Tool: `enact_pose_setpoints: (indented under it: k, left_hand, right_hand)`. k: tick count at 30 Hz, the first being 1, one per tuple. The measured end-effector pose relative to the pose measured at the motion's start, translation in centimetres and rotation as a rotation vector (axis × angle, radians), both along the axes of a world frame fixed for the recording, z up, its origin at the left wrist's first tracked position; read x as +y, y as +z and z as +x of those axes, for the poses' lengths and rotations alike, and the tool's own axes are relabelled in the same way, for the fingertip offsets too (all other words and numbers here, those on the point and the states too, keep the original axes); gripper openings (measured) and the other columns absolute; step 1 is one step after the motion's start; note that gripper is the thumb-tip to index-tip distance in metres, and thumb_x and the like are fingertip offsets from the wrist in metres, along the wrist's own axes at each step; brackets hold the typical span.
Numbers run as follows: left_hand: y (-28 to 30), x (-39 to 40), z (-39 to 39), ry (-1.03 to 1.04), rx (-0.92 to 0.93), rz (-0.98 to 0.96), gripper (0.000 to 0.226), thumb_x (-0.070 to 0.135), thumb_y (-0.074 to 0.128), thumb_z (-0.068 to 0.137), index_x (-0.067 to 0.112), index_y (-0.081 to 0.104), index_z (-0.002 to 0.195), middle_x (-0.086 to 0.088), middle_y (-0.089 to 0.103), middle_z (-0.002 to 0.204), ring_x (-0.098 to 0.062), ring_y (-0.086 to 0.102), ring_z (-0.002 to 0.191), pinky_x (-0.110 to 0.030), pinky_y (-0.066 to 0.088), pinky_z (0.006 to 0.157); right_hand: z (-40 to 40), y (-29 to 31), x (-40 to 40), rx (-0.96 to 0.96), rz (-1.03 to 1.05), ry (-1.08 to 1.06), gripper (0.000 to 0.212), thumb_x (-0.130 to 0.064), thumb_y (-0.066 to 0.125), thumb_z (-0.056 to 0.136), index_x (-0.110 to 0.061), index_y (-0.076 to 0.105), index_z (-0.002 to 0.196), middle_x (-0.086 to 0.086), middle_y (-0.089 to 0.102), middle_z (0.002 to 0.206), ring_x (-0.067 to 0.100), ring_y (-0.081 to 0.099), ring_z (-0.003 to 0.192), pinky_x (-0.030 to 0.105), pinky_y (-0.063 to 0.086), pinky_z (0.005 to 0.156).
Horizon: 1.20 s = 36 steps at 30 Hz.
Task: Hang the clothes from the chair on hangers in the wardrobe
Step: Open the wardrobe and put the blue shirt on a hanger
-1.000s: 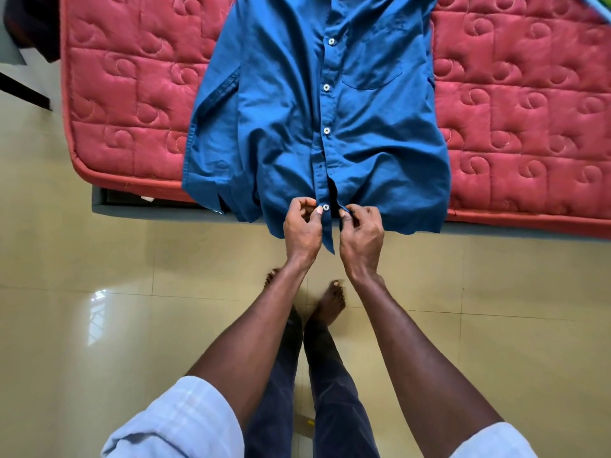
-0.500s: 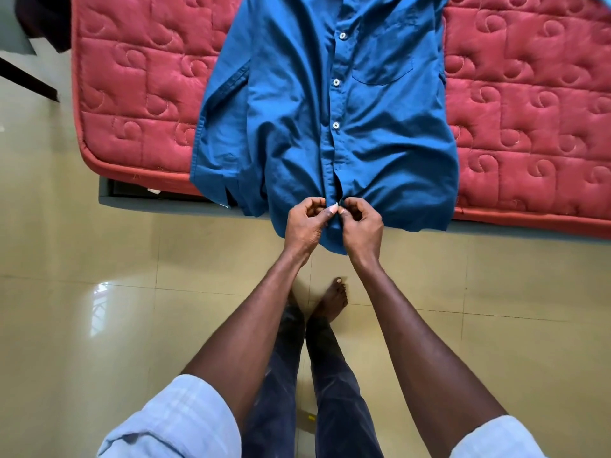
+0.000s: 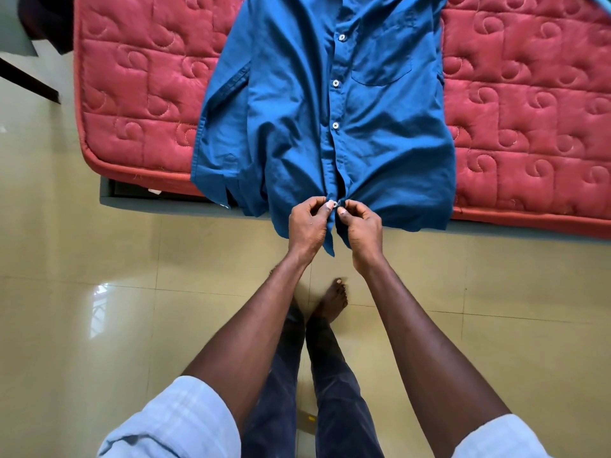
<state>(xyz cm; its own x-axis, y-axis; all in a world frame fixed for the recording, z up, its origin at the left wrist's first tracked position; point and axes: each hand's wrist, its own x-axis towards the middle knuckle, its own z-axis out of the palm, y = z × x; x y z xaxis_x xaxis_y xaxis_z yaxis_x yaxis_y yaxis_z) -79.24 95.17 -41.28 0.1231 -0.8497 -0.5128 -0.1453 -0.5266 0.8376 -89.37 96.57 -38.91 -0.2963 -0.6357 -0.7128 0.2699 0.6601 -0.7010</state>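
Both hands, left and right, pinching blue shirt hem on bed; lowest button now seemingly through, buttoning nearly finished.

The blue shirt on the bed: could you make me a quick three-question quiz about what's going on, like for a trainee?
1. True or false: the blue shirt lies on a green mattress.
2. What do the left hand and right hand pinch? A) the collar B) the front edges at the lowest button C) a sleeve
3. Fill in: the shirt's hem hangs over the mattress ____.

Key: 1 false, it is red; 2 B; 3 edge.
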Motion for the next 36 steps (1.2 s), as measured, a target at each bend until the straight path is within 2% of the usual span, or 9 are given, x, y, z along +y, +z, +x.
enact_pose_setpoints:
  k: [6, 14, 19, 22, 25, 28, 31, 33, 36]
  left_hand:
    - [0.6, 0.4, -0.4, 0.060, -0.036, -0.021, 0.011, 0.019, 0.067, 0.092, 0.011, 0.074, 0.088, -0.001, 0.073, 0.078, -0.008, 0.066, 0.071, -0.023, 0.054, 0.066]
    - [1.0, 0.5, -0.7, 0.111, -0.131, -0.037, 0.014, 0.021, 0.070, 0.090, 0.009, 0.074, 0.083, 0.001, 0.071, 0.073, -0.006, 0.065, 0.066, -0.017, 0.051, 0.061]
    - [0.8, 0.1, -0.3, 0.197, -0.047, 0.056, 0.010, 0.022, 0.079, 0.082, 0.014, 0.073, 0.079, -0.002, 0.074, 0.073, -0.022, 0.072, 0.073, -0.032, 0.059, 0.068]
    - [0.7, -0.2, 0.0, 0.166, -0.004, 0.104, 0.011, 0.021, 0.077, 0.083, 0.011, 0.076, 0.082, -0.003, 0.075, 0.076, -0.018, 0.071, 0.072, -0.035, 0.060, 0.071]
    - [0.5, -0.3, 0.2, 0.075, 0.028, 0.117, 0.012, 0.021, 0.069, 0.088, 0.013, 0.076, 0.083, -0.003, 0.074, 0.076, -0.017, 0.067, 0.072, -0.044, 0.059, 0.077]
    - [0.5, -0.4, 0.4, 0.016, 0.037, 0.128, 0.024, 0.031, 0.062, 0.085, 0.013, 0.071, 0.072, 0.001, 0.065, 0.067, -0.016, 0.057, 0.067, -0.042, 0.054, 0.070]
    - [0.8, -0.5, 0.6, -0.028, 0.049, 0.127, 0.028, 0.037, 0.066, 0.086, 0.014, 0.072, 0.072, 0.000, 0.068, 0.069, -0.015, 0.060, 0.069, -0.039, 0.053, 0.071]
    - [1.0, -0.9, 0.8, -0.054, 0.017, 0.105, 0.018, 0.027, 0.067, 0.090, 0.019, 0.075, 0.075, 0.001, 0.073, 0.072, -0.015, 0.067, 0.072, -0.042, 0.059, 0.077]
    - [1.1, -1.4, 0.9, -0.105, -0.022, 0.089, 0.020, 0.019, 0.063, 0.093, 0.012, 0.073, 0.077, -0.007, 0.072, 0.073, -0.015, 0.065, 0.068, -0.047, 0.058, 0.078]
  right_hand:
    - [0.3, -0.2, 0.0, -0.002, 0.014, -0.013, 0.015, -0.005, 0.064, 0.089, -0.017, 0.074, 0.090, 0.002, 0.073, 0.084, 0.014, 0.062, 0.077, 0.033, 0.052, 0.076]
    - [0.3, 0.4, 0.2, 0.000, 0.012, -0.029, 0.011, -0.012, 0.065, 0.087, -0.010, 0.075, 0.087, 0.007, 0.065, 0.074, 0.016, 0.055, 0.069, 0.029, 0.049, 0.065]
    - [0.1, 0.5, -0.1, 0.011, 0.021, -0.041, 0.012, -0.011, 0.066, 0.085, -0.004, 0.075, 0.089, 0.008, 0.063, 0.070, 0.014, 0.054, 0.062, 0.023, 0.047, 0.057]
    - [0.2, 0.2, -0.2, 0.046, -0.004, 0.017, 0.004, -0.009, 0.069, 0.082, -0.008, 0.074, 0.083, 0.001, 0.061, 0.062, 0.013, 0.052, 0.059, 0.026, 0.044, 0.055]
    - [0.3, -0.1, -0.5, 0.183, -0.053, 0.095, 0.006, -0.013, 0.069, 0.080, -0.014, 0.072, 0.075, 0.000, 0.068, 0.065, 0.011, 0.060, 0.061, 0.033, 0.052, 0.060]
    - [0.4, -0.2, -0.6, 0.313, -0.088, 0.162, 0.005, -0.017, 0.068, 0.077, -0.015, 0.071, 0.073, 0.002, 0.071, 0.070, 0.011, 0.064, 0.065, 0.038, 0.056, 0.066]
    - [0.3, -0.3, -0.6, 0.385, -0.123, 0.214, 0.006, -0.019, 0.070, 0.081, -0.014, 0.071, 0.078, 0.001, 0.071, 0.074, 0.014, 0.068, 0.070, 0.034, 0.059, 0.066]
    - [0.0, -0.3, -0.8, 0.416, -0.143, 0.265, 0.006, -0.019, 0.071, 0.085, -0.013, 0.071, 0.082, -0.001, 0.071, 0.077, 0.012, 0.069, 0.073, 0.029, 0.058, 0.067]
    - [-0.5, -0.4, -1.2, 0.412, -0.118, 0.307, 0.006, -0.016, 0.068, 0.088, -0.013, 0.071, 0.084, -0.002, 0.071, 0.080, 0.007, 0.066, 0.073, 0.022, 0.053, 0.065]
